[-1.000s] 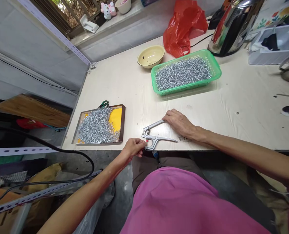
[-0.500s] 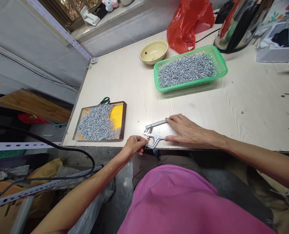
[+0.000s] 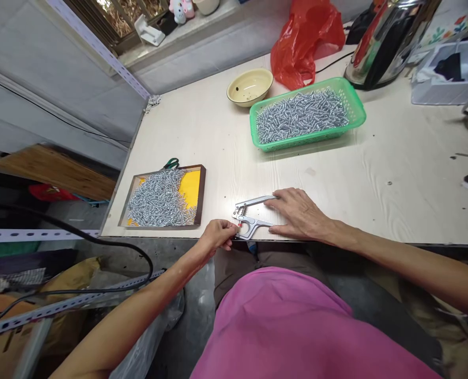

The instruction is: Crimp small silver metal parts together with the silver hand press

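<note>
Metal spring-handled hand pliers [image 3: 251, 223] lie at the table's front edge, handles pointing right and spread apart. My right hand [image 3: 300, 215] spans the two handle ends, fingers at the upper handle and thumb at the lower one. My left hand [image 3: 218, 234] is closed in a pinch by the pliers' jaw end, beside a small red part. What its fingertips hold is too small to make out. Left of it, a shallow tray [image 3: 202, 195] with a yellow bottom holds a heap of small silvery springs or screw-like pieces [image 3: 158, 200].
A green plastic basket [image 3: 308, 141] full of similar silvery pieces stands farther back. Near it are a cream bowl [image 3: 250, 87], a red plastic bag [image 3: 307, 45] and a kettle [image 3: 384, 47]. Green-handled scissors [image 3: 172, 163] lie behind the tray.
My right hand has shifted slightly right along the handles, with its fingers placed a little differently. My left hand and the pliers' jaw end stay nearly where they were.
</note>
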A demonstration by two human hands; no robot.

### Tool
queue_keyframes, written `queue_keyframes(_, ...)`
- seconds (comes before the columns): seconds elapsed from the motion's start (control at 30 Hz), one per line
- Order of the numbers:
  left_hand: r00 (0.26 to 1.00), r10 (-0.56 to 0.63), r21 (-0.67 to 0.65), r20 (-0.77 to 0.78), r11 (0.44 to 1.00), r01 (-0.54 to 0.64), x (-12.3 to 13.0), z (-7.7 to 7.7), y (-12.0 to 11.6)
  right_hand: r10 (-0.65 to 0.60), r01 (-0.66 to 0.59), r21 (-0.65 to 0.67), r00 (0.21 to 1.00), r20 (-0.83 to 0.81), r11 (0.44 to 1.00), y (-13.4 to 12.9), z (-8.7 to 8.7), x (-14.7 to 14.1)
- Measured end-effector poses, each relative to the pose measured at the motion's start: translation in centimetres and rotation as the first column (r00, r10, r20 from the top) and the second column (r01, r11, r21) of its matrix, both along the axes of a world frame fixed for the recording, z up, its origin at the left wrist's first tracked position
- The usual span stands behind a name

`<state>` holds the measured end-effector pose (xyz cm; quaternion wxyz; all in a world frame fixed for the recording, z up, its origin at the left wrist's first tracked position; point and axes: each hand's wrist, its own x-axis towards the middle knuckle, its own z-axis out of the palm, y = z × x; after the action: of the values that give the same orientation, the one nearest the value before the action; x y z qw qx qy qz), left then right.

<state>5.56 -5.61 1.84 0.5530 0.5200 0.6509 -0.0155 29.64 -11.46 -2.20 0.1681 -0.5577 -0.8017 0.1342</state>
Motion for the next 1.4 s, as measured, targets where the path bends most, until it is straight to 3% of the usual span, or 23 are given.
queue_keyframes(0.13,0.999,0.001,0.005,0.032,1.0,-0.001,-0.1,0.0,-0.1,-0.037,0.037,0.007,0.998,-0.058,0.999,0.3,-0.1,0.3)
queue_keyframes(0.33,0.999,0.031,-0.026,0.042,0.999,-0.03,-0.5,-0.4,0.0,-0.076,0.077,-0.047,0.997,0.018,0.996,1.3,-0.3,-0.1)
queue_keyframes(0.57,0.998,0.065,-0.023,0.018,0.998,-0.065,-0.7,-0.8,-0.3,0.054,-0.053,-0.031,0.997,0.047,0.998,0.4,0.4,-0.3)
queue_keyframes(0.87,0.991,0.128,-0.067,0.041,0.99,-0.125,-1.2,-0.9,-0.5,0.032,-0.032,-0.057,0.999,0.003,0.998,0.0,-0.1,-1.3)
queue_keyframes(0.93,0.995,0.097,-0.01,0.033,0.995,-0.096,-1.6,-0.7,-0.5,0.024,-0.024,-0.057,1.0,-0.008,0.998,0.0,-0.2,-1.4)
queue_keyframes(1.0,0.999,0.005,0.198,-0.032,0.98,0.001,-1.8,-0.2,-0.6,0.026,-0.027,-0.058,1.0,-0.013,0.998,0.1,-0.2,-1.5)
queue_keyframes(1.03,0.994,-0.065,0.335,-0.084,0.938,0.09,-1.8,0.0,-0.7,0.033,-0.034,-0.057,0.999,-0.013,0.998,0.3,-0.1,-1.5)
queue_keyframes(1.1,0.95,-0.243,0.564,-0.196,0.765,0.312,-1.2,0.4,-0.8,0.059,-0.059,-0.046,0.998,-0.009,0.997,0.8,0.3,-1.6)
queue_keyframes(1.17,0.854,-0.426,0.664,-0.299,0.55,0.507,-0.2,0.4,-0.7,0.098,-0.098,-0.028,0.995,0.0,0.995,1.6,0.7,-1.8)
queue_keyframes(1.23,0.748,-0.533,0.675,-0.396,0.383,0.63,1.0,0.1,-0.3,0.137,-0.137,-0.002,0.99,0.011,0.991,2.5,1.2,-2.1)
queue_keyframes(1.3,0.68,-0.556,0.645,-0.477,0.305,0.701,2.0,-0.5,0.5,0.162,-0.162,0.019,0.987,0.014,0.987,3.3,1.5,-2.4)
queue_keyframes(1.4,0.624,-0.563,0.58,-0.542,0.286,0.763,2.9,-1.1,1.8,0.155,-0.155,0.0,0.987,0.043,0.988,4.0,1.8,-2.7)
